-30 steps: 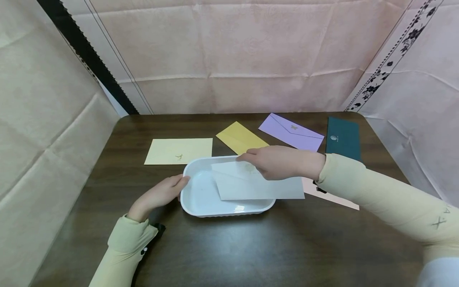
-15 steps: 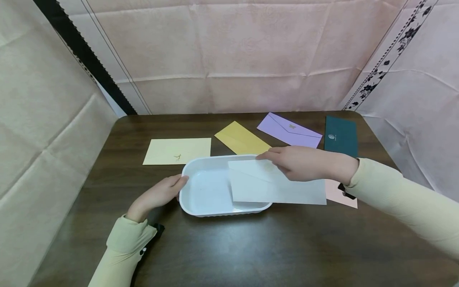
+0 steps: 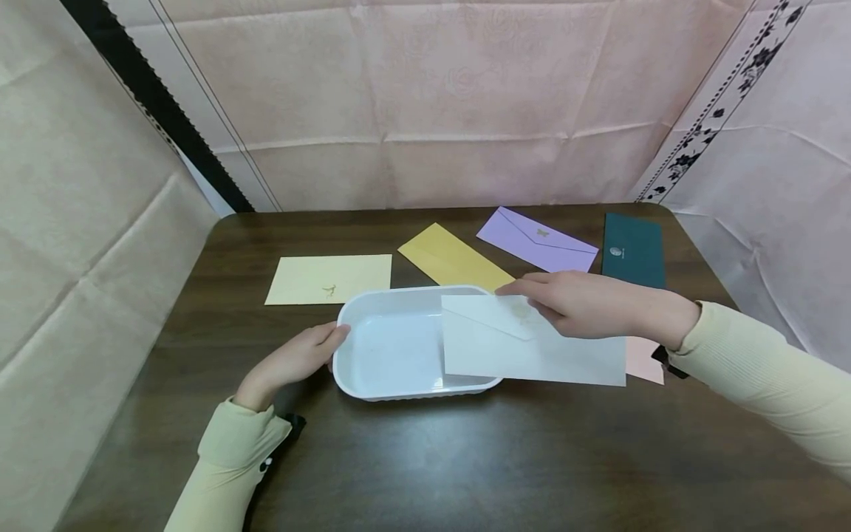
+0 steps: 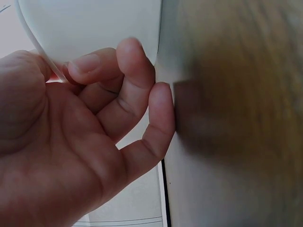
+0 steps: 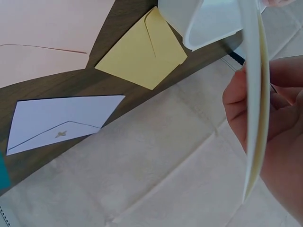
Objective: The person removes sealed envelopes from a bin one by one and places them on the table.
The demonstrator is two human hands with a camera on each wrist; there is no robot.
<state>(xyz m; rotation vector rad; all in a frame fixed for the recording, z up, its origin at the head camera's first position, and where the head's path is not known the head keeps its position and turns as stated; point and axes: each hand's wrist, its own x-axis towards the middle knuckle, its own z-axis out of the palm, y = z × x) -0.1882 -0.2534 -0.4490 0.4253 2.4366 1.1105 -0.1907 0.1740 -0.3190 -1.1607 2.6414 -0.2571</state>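
My left hand (image 3: 295,366) grips the left rim of a white plastic tray (image 3: 385,347), thumb at the rim. The left wrist view shows its fingers curled against the tray's side (image 4: 99,28). My right hand (image 3: 598,307) pinches a white envelope (image 3: 505,355) along its upper edge. The envelope overlaps the tray's right end and sticks out past it to the right. In the right wrist view the envelope (image 5: 253,113) stands edge-on between thumb and fingers, with a cream layer along its edge. The tray's right rim is partly hidden behind it.
Around the tray on the dark wooden table (image 3: 425,465) lie a pale yellow envelope (image 3: 332,277), a yellow one (image 3: 459,258), a purple one (image 3: 541,240) and a dark green one (image 3: 633,247). A pink envelope (image 3: 645,358) shows partly behind the white one. Pale cloth (image 3: 465,96) surrounds the table.
My right hand has moved right with the white envelope, uncovering more of the tray's inside. My left hand and the tray have stayed put.
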